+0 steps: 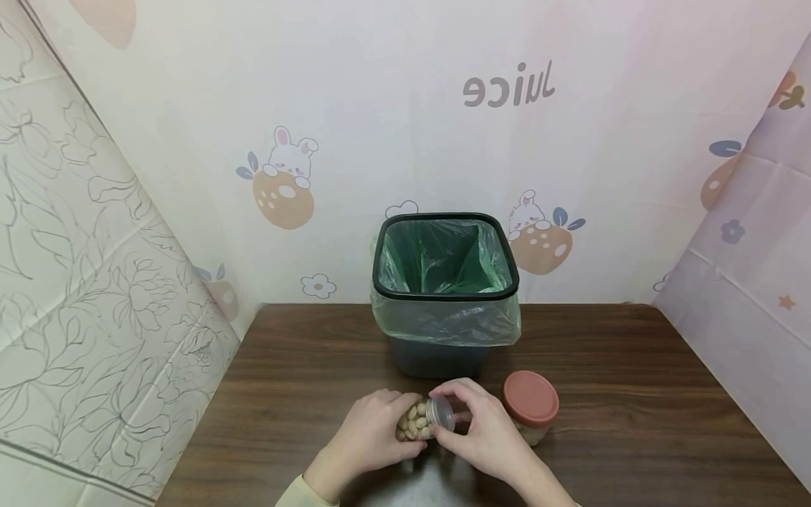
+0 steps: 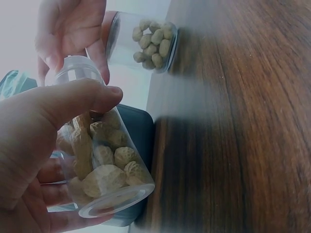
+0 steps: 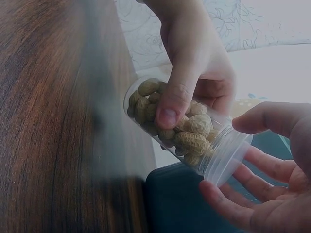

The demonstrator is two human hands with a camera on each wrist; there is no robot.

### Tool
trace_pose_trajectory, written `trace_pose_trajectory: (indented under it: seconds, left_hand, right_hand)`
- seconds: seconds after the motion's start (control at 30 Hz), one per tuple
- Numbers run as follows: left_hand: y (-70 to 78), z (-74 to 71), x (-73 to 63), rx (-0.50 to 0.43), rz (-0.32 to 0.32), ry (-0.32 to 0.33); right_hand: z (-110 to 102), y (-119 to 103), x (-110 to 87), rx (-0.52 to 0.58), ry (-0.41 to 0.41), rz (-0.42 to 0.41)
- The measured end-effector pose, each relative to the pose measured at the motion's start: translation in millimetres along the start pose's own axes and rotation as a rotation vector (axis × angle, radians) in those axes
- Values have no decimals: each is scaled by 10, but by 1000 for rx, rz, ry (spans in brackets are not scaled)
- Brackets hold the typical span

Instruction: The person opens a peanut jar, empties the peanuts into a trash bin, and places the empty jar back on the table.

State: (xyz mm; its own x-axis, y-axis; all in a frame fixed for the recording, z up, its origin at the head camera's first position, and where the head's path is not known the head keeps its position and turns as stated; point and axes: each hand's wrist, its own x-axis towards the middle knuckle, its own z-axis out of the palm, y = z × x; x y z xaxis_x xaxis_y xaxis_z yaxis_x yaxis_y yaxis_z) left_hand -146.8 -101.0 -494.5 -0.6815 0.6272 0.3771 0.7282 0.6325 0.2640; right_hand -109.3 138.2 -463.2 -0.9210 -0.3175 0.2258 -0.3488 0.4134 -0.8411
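Observation:
My left hand (image 1: 370,431) grips a clear plastic jar of peanuts (image 1: 415,422) around its body, with the thumb lying across the near side. The jar is tilted, its mouth toward my right hand (image 1: 484,431). That hand's thumb and fingertips pinch the clear lid (image 3: 227,155) at the jar's mouth. In the right wrist view the ridged neck and lid lie between those fingers. Whole peanuts in their shells (image 2: 104,150) fill much of the jar. Close to the right hand stands a second jar (image 1: 531,400) with a pinkish-red lid.
Behind the hands stands a dark bin (image 1: 437,359) with a black rim and a green bag liner (image 1: 443,320) folded over it. The second jar holds nuts (image 2: 154,42) too. Under everything is a brown wooden table (image 1: 304,352), with printed curtains (image 1: 380,105) behind it.

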Motion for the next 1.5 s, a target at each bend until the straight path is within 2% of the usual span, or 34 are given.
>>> trace_pose_trajectory:
  seconds: [0.17,0.43,0.7,0.9,1.17,1.33,1.5]
  left_hand:
    - [-6,-7,-8,-13,-12,-8]
    - [-22,-7,-14,-20,-17,-13]
    - [-50,-27,-23,-21,-20,-4]
    - [-92,-40,-28,-32,-37,5]
    - [-169,-94,-29,-38,-95,26]
    - [-215,-117,-25,-71,-126,27]
    - [-249,-118,-22,-126,-151,21]
  right_hand:
    - [3,17,2,-1,3,-40]
    - [2,12,7,7,11,-41]
    - [-43,-17,6,-31,62,-71]
    - [-95,-19,6,-65,84,-39]
    - [-106,21,11,-117,60,-42]
    - [-124,32,11,-158,9,-18]
    - [-154,40,5,-200,-5,-11]
